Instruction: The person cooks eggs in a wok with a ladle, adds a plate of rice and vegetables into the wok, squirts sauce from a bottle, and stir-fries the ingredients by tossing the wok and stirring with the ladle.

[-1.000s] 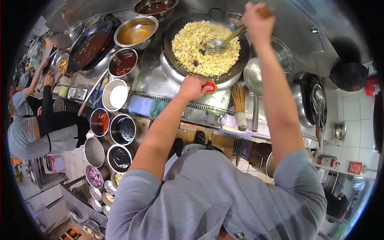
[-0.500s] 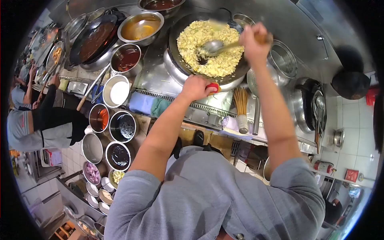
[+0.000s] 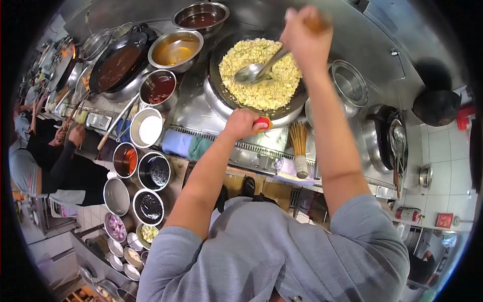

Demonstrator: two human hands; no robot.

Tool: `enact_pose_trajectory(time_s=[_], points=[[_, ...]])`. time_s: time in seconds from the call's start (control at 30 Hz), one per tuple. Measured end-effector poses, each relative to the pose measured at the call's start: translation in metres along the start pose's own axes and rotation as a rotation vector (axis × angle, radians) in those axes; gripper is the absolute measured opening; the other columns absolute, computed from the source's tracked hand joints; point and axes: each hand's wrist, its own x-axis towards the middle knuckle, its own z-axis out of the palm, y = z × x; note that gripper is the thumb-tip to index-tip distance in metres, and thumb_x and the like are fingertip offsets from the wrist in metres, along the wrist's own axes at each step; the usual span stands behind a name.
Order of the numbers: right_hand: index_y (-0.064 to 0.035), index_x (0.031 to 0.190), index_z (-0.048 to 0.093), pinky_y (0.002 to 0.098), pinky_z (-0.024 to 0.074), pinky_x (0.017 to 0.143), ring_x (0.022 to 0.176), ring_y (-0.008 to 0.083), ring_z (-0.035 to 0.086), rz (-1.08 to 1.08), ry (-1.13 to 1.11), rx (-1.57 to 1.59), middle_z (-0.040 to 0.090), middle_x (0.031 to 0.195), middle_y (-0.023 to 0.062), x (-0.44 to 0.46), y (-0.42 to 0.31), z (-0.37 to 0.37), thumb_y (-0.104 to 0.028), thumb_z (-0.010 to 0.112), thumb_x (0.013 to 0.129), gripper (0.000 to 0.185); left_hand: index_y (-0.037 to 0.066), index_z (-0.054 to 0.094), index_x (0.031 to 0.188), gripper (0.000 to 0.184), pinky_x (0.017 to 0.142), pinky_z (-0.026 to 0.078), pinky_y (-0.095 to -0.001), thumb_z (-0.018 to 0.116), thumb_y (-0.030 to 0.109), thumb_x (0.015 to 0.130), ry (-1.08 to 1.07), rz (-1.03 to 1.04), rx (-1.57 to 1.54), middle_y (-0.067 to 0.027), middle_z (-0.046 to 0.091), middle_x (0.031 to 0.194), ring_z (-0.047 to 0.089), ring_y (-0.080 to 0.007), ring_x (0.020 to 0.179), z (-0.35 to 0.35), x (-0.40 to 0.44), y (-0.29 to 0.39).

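Fried rice with bits of egg (image 3: pixel 276 93) fills a big dark wok (image 3: pixel 215 83) on the stove. My right hand (image 3: pixel 308 38) is closed around the handle of a metal ladle (image 3: pixel 249 74), blurred by motion, and the handle's wooden end shows beyond my fist. The ladle's bowl rests on the rice, left of the middle. At the wok's near rim my left hand (image 3: pixel 242 124) grips a red pad (image 3: pixel 261 123) with a yellow edge; whether the wok's handle is inside it is hidden.
A bamboo brush (image 3: pixel 298 146) stands at the stove's front edge. Bowls of sauce (image 3: pixel 158 86) and a steel bowl of oil (image 3: pixel 176 50) are to the left. A strainer basket (image 3: pixel 348 83) sits right of the wok. Another person (image 3: pixel 55 161) works at far left.
My right hand has risen up and left, and the ladle's bowl has moved left and down across the rice. The rice has spread over the dark gap. My left hand keeps its grip.
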Motion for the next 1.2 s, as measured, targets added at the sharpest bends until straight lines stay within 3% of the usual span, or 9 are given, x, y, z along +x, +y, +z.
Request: enact_pose_trajectory(time_s=[0.1,0.23,0.4,0.53,0.7,0.77,0.97,1.1,1.2], points=[[-0.0093,0.065,0.047,0.0265,0.0377,0.051,0.054,0.0056,0.05,-0.271,-0.048,-0.194,0.051,0.058,-0.0037,-0.043,0.072,-0.028,-0.017,0.065,0.09,0.032,0.007,0.067,0.079,0.047,0.077,0.048,-0.0447,0.061,0.054,0.085,-0.022,0.001,0.057,-0.0128,0.066,0.082,0.064,-0.0328,0.083,0.001,0.003,0.0],[-0.008,0.068,0.053,0.0243,0.0394,0.049,0.053,0.0065,0.05,0.097,0.098,0.035,0.056,0.062,-0.0009,0.014,0.024,-0.071,-0.009,0.065,0.09,0.025,0.008,0.068,0.08,0.047,0.079,0.047,-0.045,0.061,0.054,0.085,-0.069,-0.03,0.011,-0.0131,0.066,0.082,0.063,-0.0331,0.085,-0.005,0.006,0.002],[-0.0072,0.066,0.048,0.0235,0.0344,0.051,0.054,0.0036,0.043,-0.126,0.141,-0.09,0.05,0.062,-0.0038,-0.052,0.088,-0.063,-0.005,0.066,0.089,0.029,0.006,0.068,0.078,0.047,0.075,0.048,-0.0449,0.063,0.053,0.084,-0.013,-0.018,0.008,-0.0133,0.067,0.082,0.063,-0.0344,0.081,0.0,0.004,-0.003],[-0.0064,0.066,0.048,0.0247,0.0328,0.051,0.056,0.0044,0.04,0.05,0.11,0.078,0.048,0.062,-0.0042,-0.019,0.023,-0.018,-0.003,0.067,0.086,0.028,0.006,0.065,0.072,0.047,0.069,0.049,-0.0443,0.065,0.052,0.082,0.066,0.058,0.006,-0.0123,0.066,0.074,0.063,-0.0353,0.076,0.004,0.009,-0.006],[-0.0071,0.067,0.053,0.0253,0.0409,0.051,0.056,0.0078,0.054,-0.277,-0.012,-0.213,0.056,0.065,-0.001,-0.054,0.064,-0.035,-0.009,0.064,0.09,0.025,0.011,0.071,0.083,0.045,0.078,0.045,-0.042,0.06,0.055,0.085,-0.039,-0.038,0.077,-0.0091,0.068,0.084,0.064,-0.0273,0.089,0.001,0.003,0.0],[-0.008,0.066,0.053,0.0268,0.0419,0.048,0.051,0.0097,0.053,0.205,0.157,0.005,0.055,0.061,-0.0009,0.013,0.042,-0.06,-0.012,0.063,0.09,0.027,0.007,0.066,0.075,0.048,0.072,0.047,-0.0441,0.062,0.055,0.084,0.047,0.001,0.048,-0.0119,0.066,0.077,0.064,-0.0328,0.079,0.004,0.0,0.002],[-0.0101,0.07,0.047,0.0248,0.0309,0.042,0.044,0.0074,0.04,-0.07,0.341,0.022,0.044,0.055,-0.0027,0.027,0.096,-0.081,-0.007,0.061,0.091,0.026,0.008,0.068,0.079,0.049,0.077,0.045,-0.0446,0.06,0.056,0.085,-0.04,-0.028,-0.016,-0.0132,0.067,0.085,0.063,-0.0322,0.086,-0.008,0.003,0.003],[-0.011,0.068,0.041,0.027,0.0311,0.041,0.042,0.0091,0.038,0.308,0.108,0.211,0.043,0.055,-0.0018,0.076,0.072,-0.029,-0.008,0.062,0.09,0.03,0.012,0.071,0.08,0.044,0.077,0.044,-0.0419,0.061,0.054,0.084,-0.104,-0.077,0.049,-0.0095,0.068,0.083,0.064,-0.0276,0.086,-0.01,0.006,0.007],[-0.0107,0.068,0.04,0.028,0.0328,0.04,0.041,0.0105,0.04,0.15,0.289,0.312,0.045,0.054,-0.0002,0.074,0.035,-0.013,-0.007,0.061,0.09,0.03,0.011,0.069,0.079,0.043,0.075,0.044,-0.0426,0.062,0.053,0.084,-0.027,-0.015,0.064,-0.0087,0.067,0.081,0.064,-0.0282,0.085,0.0,0.005,0.001]])
